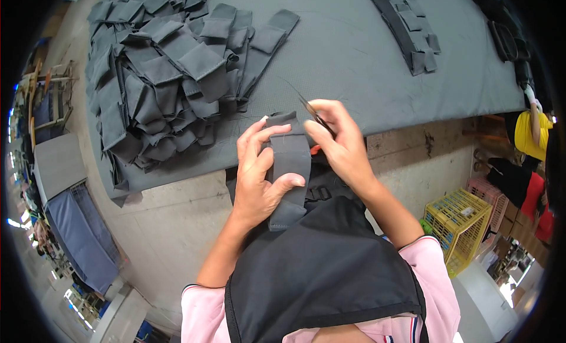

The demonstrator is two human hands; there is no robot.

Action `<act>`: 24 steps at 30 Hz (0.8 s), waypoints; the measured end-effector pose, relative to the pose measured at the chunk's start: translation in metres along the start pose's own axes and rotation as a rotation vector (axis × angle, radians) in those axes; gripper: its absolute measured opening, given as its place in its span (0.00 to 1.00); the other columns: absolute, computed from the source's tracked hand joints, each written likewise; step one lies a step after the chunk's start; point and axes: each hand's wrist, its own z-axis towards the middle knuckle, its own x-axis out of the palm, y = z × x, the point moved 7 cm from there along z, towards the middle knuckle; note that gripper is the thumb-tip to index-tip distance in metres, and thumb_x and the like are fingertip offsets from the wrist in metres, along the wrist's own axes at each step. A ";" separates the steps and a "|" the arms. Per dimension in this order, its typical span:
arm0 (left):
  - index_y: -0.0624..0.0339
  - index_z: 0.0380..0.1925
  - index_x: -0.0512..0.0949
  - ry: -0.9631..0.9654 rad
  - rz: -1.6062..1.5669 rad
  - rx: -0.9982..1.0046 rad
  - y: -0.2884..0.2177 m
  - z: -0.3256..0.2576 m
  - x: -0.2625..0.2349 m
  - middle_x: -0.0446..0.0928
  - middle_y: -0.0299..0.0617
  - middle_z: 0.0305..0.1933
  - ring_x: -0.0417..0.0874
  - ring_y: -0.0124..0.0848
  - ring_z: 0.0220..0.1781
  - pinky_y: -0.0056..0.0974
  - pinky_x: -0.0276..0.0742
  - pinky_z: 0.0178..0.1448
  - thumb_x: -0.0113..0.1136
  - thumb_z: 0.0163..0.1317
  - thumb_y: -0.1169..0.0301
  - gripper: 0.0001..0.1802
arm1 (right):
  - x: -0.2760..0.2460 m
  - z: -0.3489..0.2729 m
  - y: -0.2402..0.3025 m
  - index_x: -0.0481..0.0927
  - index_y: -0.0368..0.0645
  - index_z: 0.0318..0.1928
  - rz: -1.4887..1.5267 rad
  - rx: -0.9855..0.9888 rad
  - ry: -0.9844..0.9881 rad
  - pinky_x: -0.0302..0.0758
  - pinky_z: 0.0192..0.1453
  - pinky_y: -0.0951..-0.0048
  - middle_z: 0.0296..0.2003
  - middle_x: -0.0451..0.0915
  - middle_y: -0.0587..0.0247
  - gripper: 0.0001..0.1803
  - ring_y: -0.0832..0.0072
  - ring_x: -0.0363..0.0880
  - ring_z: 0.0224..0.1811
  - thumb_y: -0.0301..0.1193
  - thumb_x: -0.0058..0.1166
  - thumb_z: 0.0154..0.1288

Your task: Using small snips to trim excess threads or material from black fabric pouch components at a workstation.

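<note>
My left hand (pixel 257 172) is closed around a dark grey sewn fabric strip (pixel 291 160), its thumb lying across the front and its fingers along the left side and top. The strip hangs over the near side of the table, its lower end against my black apron. My right hand (pixel 339 133) grips small dark thread snips (pixel 312 111), blades pointing up and left, just right of the strip's top end. Loose threads lie on the table by the blade tips. At the left, a large heap of similar grey fabric pieces (pixel 159 77) covers the tabletop.
The table (pixel 342 54) has a grey cover and a near edge in front of me. Another bundle of grey strips (pixel 413 33) lies at the far right. A yellow plastic crate (pixel 457 228) stands on the right. Beyond it, a person in yellow (pixel 530 133) is partly visible.
</note>
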 end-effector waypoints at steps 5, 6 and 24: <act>0.67 0.32 0.76 -0.083 -0.154 -0.062 0.014 -0.005 -0.005 0.71 0.47 0.57 0.59 0.52 0.67 0.52 0.55 0.68 0.63 0.45 0.41 0.35 | -0.017 -0.041 0.043 0.77 0.40 0.43 -0.433 -0.164 0.047 0.71 0.30 0.78 0.31 0.75 0.63 0.14 0.77 0.78 0.28 0.21 0.60 0.53; 0.67 0.32 0.76 -0.078 -0.157 -0.060 0.014 -0.005 -0.004 0.71 0.47 0.57 0.59 0.52 0.67 0.52 0.55 0.68 0.63 0.45 0.41 0.35 | -0.015 -0.045 0.046 0.78 0.40 0.43 -0.452 -0.234 0.070 0.72 0.29 0.78 0.31 0.76 0.62 0.15 0.75 0.79 0.28 0.22 0.61 0.52; 0.65 0.40 0.76 0.011 -0.326 -0.126 0.014 -0.006 0.003 0.68 0.43 0.60 0.57 0.51 0.69 0.51 0.54 0.69 0.67 0.43 0.43 0.36 | -0.014 -0.053 0.053 0.78 0.39 0.41 -0.512 -0.306 0.055 0.73 0.29 0.74 0.27 0.79 0.59 0.15 0.70 0.79 0.26 0.21 0.61 0.51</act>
